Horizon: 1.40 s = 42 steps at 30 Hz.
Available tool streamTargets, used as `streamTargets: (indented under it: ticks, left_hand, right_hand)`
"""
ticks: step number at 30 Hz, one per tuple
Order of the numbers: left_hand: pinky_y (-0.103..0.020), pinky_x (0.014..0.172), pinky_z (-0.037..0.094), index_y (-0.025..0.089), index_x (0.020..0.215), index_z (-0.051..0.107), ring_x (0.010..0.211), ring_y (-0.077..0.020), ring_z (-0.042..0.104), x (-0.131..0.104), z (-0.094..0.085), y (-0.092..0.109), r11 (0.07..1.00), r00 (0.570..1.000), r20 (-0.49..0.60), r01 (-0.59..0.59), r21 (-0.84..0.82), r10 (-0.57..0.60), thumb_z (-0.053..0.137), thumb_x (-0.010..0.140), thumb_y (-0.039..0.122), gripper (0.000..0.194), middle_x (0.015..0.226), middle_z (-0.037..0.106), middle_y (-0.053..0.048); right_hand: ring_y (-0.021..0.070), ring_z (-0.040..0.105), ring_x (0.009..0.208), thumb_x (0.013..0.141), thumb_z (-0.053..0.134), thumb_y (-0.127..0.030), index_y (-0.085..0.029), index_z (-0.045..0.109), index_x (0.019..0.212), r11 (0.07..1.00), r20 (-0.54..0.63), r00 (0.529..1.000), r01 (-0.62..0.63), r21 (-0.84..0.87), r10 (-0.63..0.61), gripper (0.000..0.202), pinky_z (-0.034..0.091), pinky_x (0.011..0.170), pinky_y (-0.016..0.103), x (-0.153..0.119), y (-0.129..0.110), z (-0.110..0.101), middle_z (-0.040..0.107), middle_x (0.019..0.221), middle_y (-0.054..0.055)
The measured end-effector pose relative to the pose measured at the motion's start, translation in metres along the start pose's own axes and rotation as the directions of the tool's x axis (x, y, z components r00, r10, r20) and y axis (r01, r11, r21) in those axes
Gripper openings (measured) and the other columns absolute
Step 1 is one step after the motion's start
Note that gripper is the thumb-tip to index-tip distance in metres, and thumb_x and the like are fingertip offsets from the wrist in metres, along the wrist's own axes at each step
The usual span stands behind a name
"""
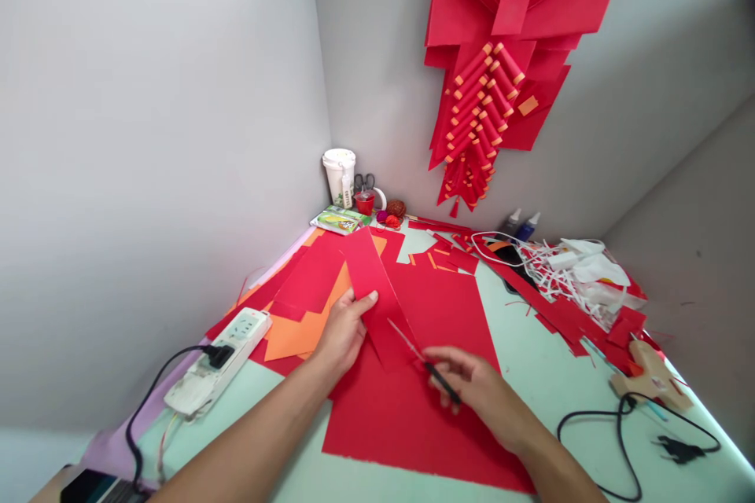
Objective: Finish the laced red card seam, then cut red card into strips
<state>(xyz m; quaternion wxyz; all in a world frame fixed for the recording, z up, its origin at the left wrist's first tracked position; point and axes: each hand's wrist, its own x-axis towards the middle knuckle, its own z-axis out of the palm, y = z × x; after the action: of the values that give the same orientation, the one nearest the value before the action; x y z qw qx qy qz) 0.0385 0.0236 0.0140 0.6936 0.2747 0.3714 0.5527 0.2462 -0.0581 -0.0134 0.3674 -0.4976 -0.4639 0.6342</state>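
Observation:
My left hand (348, 324) grips a narrow strip of red paper (373, 271), thumb on top and fingers behind. The strip is held at a slant above the table, and its lower part lies over a large red sheet (413, 432). My right hand (472, 389) is closed around the black handle of a slim knife (442, 383). Its thin blade points up and left across the strip's right edge; I cannot tell whether it touches the paper. Orange paper (295, 336) and more red paper (310, 273) lie beyond my left hand.
A power strip (241, 334) with a black plug sits left. At the back stand a white cup (340, 177), scissors (364, 182) and yarn balls (394, 214). A glue gun (652, 377), its cord (619, 440) and tangled white string (560, 275) lie right. Red paper decorations (480, 94) hang on the wall.

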Motion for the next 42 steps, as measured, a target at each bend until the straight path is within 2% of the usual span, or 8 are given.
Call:
streamTargets:
  ticks: [2, 4, 9, 16, 22, 32, 38, 42]
  left_hand:
    - [-0.041, 0.091, 0.055, 0.016, 0.102, 0.065, 0.094, -0.0256, 0.072, 0.0, -0.001, 0.003, 1.0, 1.0, -0.008, -0.013, -0.008, 0.013, 0.076, 0.073, 0.018, 0.03, 0.1, 0.076, -0.01]
    - [-0.041, 0.09, 0.055, 0.016, 0.1, 0.066, 0.093, -0.0251, 0.072, 0.0, -0.002, 0.006, 1.0, 0.999, -0.021, -0.025, -0.012, 0.024, 0.075, 0.074, 0.018, 0.028, 0.101, 0.076, -0.009]
    - [-0.041, 0.09, 0.055, 0.017, 0.1, 0.066, 0.093, -0.0254, 0.072, 0.0, -0.001, 0.01, 0.999, 0.998, -0.061, -0.032, -0.015, 0.031, 0.075, 0.072, 0.016, 0.03, 0.098, 0.077, -0.008]
    - [-0.04, 0.089, 0.055, 0.017, 0.099, 0.067, 0.09, -0.0244, 0.073, -0.002, 0.0, 0.014, 1.0, 0.998, -0.066, 0.002, -0.029, -0.004, 0.075, 0.072, 0.015, 0.028, 0.095, 0.077, -0.007]
    - [-0.041, 0.088, 0.056, 0.015, 0.094, 0.067, 0.085, -0.0244, 0.073, -0.006, 0.006, 0.008, 0.997, 0.998, -0.006, 0.063, -0.047, -0.063, 0.075, 0.073, 0.015, 0.022, 0.093, 0.077, -0.008]
    - [-0.041, 0.081, 0.058, 0.013, 0.102, 0.066, 0.082, -0.0258, 0.074, -0.015, 0.014, 0.001, 0.995, 0.992, 0.091, 0.096, -0.032, -0.093, 0.077, 0.071, 0.013, 0.033, 0.096, 0.077, -0.011]
    - [-0.041, 0.079, 0.058, 0.011, 0.101, 0.067, 0.082, -0.027, 0.074, -0.014, 0.012, 0.006, 0.996, 0.993, 0.073, 0.089, -0.016, -0.087, 0.076, 0.074, 0.017, 0.029, 0.095, 0.076, -0.013]
    - [-0.039, 0.081, 0.059, 0.014, 0.097, 0.067, 0.086, -0.0252, 0.073, -0.008, 0.006, 0.017, 0.999, 1.0, 0.0, 0.028, -0.027, -0.028, 0.075, 0.076, 0.02, 0.024, 0.094, 0.077, -0.011]
  right_hand:
    - [0.0135, 0.058, 0.066, 0.077, 0.068, -0.049, -0.02, 0.065, 0.116, 0.997, -0.218, 0.974, 0.051, -0.052, -0.062, 0.049, 0.047, 0.059, 0.025, 0.004, 0.0, -0.003, 0.061, 0.081, 0.001]
    - [0.0151, 0.059, 0.067, 0.077, 0.067, -0.051, -0.02, 0.065, 0.117, 0.994, -0.283, 0.954, 0.078, -0.077, -0.096, 0.05, 0.049, 0.06, 0.027, 0.005, -0.001, -0.001, 0.063, 0.083, 0.002]
    - [0.0155, 0.062, 0.068, 0.075, 0.07, -0.05, -0.021, 0.068, 0.113, 0.994, -0.165, 0.981, 0.096, -0.056, -0.104, 0.048, 0.051, 0.06, 0.028, 0.005, 0.003, 0.009, 0.066, 0.084, 0.003]
    - [0.0208, 0.067, 0.08, 0.082, 0.066, -0.053, -0.019, 0.055, 0.129, 0.989, -0.293, 0.953, 0.113, 0.096, -0.081, 0.059, 0.047, 0.053, 0.025, 0.01, 0.009, -0.005, 0.069, 0.098, 0.01]
    - [0.0231, 0.063, 0.105, 0.084, 0.067, -0.046, -0.025, 0.048, 0.136, 0.964, -0.182, 0.974, 0.174, 0.2, -0.138, 0.059, 0.053, 0.071, 0.03, 0.003, 0.008, 0.009, 0.064, 0.119, 0.011]
    - [0.0217, 0.061, 0.104, 0.078, 0.075, -0.039, -0.026, 0.044, 0.141, 0.941, -0.078, 0.987, 0.159, 0.299, -0.142, 0.071, 0.046, 0.094, 0.037, 0.006, 0.02, 0.019, 0.064, 0.114, 0.007]
    - [0.0163, 0.062, 0.098, 0.073, 0.08, -0.035, -0.027, 0.052, 0.133, 0.956, -0.092, 0.993, 0.098, 0.277, -0.075, 0.066, 0.047, 0.086, 0.026, 0.008, 0.02, 0.02, 0.065, 0.103, 0.003]
    - [0.0149, 0.062, 0.079, 0.069, 0.081, -0.039, -0.023, 0.056, 0.129, 0.971, -0.095, 0.995, 0.059, 0.231, -0.038, 0.067, 0.049, 0.068, 0.025, 0.006, 0.012, 0.022, 0.062, 0.09, 0.001]
